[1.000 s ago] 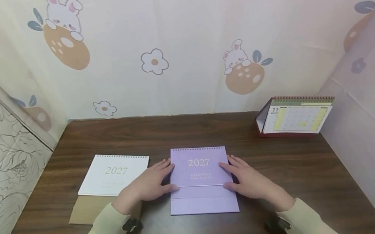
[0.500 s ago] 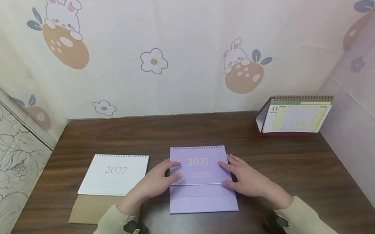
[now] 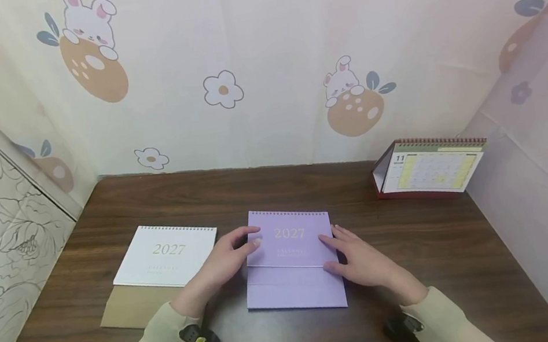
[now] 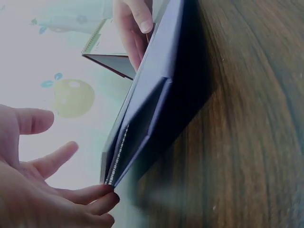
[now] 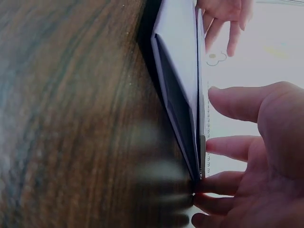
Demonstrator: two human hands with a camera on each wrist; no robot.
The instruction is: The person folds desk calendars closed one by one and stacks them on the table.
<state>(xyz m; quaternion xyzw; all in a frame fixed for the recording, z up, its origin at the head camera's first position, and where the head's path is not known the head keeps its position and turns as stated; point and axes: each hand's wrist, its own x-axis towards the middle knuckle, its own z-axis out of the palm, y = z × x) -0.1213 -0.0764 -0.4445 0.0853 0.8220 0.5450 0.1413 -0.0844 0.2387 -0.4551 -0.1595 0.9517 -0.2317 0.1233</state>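
A purple 2027 desk calendar [image 3: 295, 287] lies on the table between both hands, spiral edge away from me. In the left wrist view, its folded base [image 4: 154, 102] shows a gap at the side. My left hand [image 3: 221, 263] is at the calendar's left edge; its lower fingertips touch the corner by the spiral, while thumb and index finger stand apart from the cover. My right hand [image 3: 365, 260] rests at the right edge. There the index finger touches the cover, the thumb lies over it, and the other fingers are along the side.
A white 2027 desk calendar [image 3: 170, 255] with a brown base [image 3: 135, 304] lies on the left, partly behind my left forearm. At the back right stands a calendar [image 3: 437, 168] with a red base. A patterned curtain [image 3: 270, 66] hangs behind the wooden table [image 3: 214, 194].
My left hand has shifted up along the left edge, its thumb and index finger coming off the cover. The calendar's left side has lifted slightly. The right hand has stayed nearly still.
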